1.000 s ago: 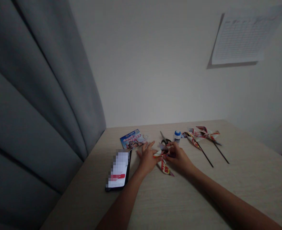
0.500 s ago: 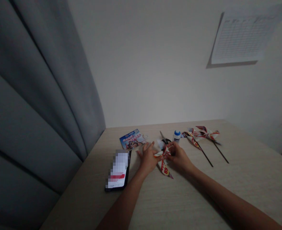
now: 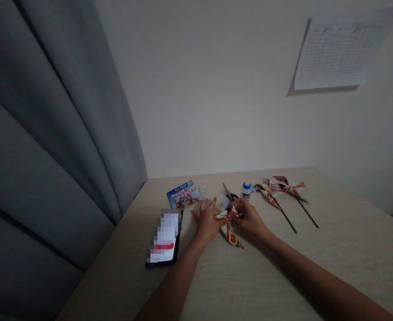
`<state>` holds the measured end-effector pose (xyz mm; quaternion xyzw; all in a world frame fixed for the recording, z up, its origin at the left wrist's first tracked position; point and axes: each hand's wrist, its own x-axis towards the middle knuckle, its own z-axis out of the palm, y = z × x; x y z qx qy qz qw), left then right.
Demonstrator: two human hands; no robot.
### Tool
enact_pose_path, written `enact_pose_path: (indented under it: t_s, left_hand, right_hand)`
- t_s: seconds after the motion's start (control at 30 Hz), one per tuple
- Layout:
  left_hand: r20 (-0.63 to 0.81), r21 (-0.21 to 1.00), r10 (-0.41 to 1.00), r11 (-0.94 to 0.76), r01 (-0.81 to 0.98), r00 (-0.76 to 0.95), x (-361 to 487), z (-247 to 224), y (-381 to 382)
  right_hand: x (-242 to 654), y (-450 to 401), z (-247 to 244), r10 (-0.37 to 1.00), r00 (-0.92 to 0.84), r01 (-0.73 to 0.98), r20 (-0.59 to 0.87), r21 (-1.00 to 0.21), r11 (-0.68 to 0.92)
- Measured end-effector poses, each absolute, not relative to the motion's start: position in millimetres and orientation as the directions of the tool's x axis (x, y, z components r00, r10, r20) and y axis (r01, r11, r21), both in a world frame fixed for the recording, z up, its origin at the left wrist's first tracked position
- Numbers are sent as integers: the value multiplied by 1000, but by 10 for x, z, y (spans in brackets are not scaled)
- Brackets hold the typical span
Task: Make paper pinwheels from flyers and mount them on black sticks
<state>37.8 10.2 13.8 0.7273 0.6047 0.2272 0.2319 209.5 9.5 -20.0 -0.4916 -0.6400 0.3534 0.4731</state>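
Observation:
A folded paper pinwheel, printed in red, white and yellow, lies on the table between my hands. My left hand is at its left side, thumb against the paper and the other fingers spread toward the back. From the right, my right hand pinches the pinwheel near its centre, its fingertips partly hidden by the folds. Just behind the pinwheel are scissors with dark handles, partly covered. A white glue bottle with a blue cap stands upright beyond my right hand.
Two pinwheels on dark sticks, one nearer and one farther right, lie at the right. A phone with a lit screen and a printed card lie left. A grey curtain borders the table.
The pinwheel's lower blade has shifted slightly to the right. Both hands stay in nearly the same place on the paper.

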Motion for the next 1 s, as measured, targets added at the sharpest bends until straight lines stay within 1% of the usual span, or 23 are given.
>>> enact_pose_path:
  t_s: [0.17, 0.37, 0.5, 0.63, 0.73, 0.87, 1.0]
  left_hand:
    - [73, 588, 988, -155, 794, 139, 350, 100, 131]
    - [85, 601, 989, -148, 786, 121, 325, 84, 140]
    - [84, 605, 990, -139, 784, 111, 329, 88, 126]
    - [82, 605, 990, -143, 784, 117, 325, 78, 124]
    - [72, 593, 991, -134, 794, 113, 316, 71, 129]
    - [91, 565, 988, -152, 811, 122, 291, 76, 123]
    - [107, 529, 986, -165, 833, 128, 227, 151, 110]
  right_hand:
    - [2110, 98, -218, 961, -70, 307, 266, -911, 274]
    - [2105, 70, -195, 952, -35, 390, 304, -873, 293]
    - [2085, 48, -145, 956, -49, 330, 290, -899, 290]
    - [2072, 52, -137, 961, -90, 211, 260, -938, 273]
    - [2075, 54, -141, 968, -98, 180, 230, -953, 244]
    - [2104, 47, -131, 968, -77, 222, 239, -942, 251]
    - [2147, 52, -146, 954, -85, 329, 288, -896, 299]
